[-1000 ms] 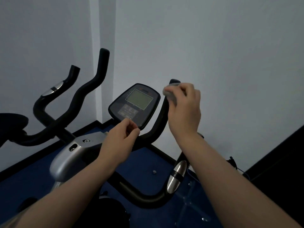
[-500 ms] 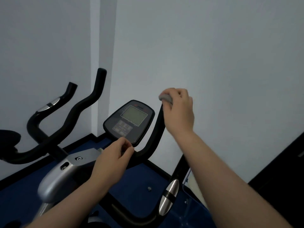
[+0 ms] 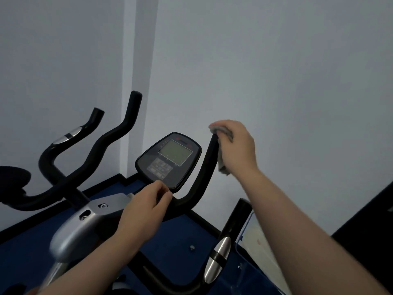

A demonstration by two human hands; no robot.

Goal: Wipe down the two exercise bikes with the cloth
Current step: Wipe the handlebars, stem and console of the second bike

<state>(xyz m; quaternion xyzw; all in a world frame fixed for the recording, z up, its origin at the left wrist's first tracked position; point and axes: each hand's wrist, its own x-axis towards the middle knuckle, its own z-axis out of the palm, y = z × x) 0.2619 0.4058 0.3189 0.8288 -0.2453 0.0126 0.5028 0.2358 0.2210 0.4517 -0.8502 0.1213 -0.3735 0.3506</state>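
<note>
At top of the bike's right handlebar, my right hand is raised, fingers clenched around the grey cloth, pressing it on the bar tip. My left hand, fingers curled, grips the bar under the console.

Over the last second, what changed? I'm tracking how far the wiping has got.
The right hand keeps the grey cloth wrapped on the near bike's right handlebar tip; more cloth now hangs below it. The left hand stays pinched under the console. The camera tilted up.
</note>
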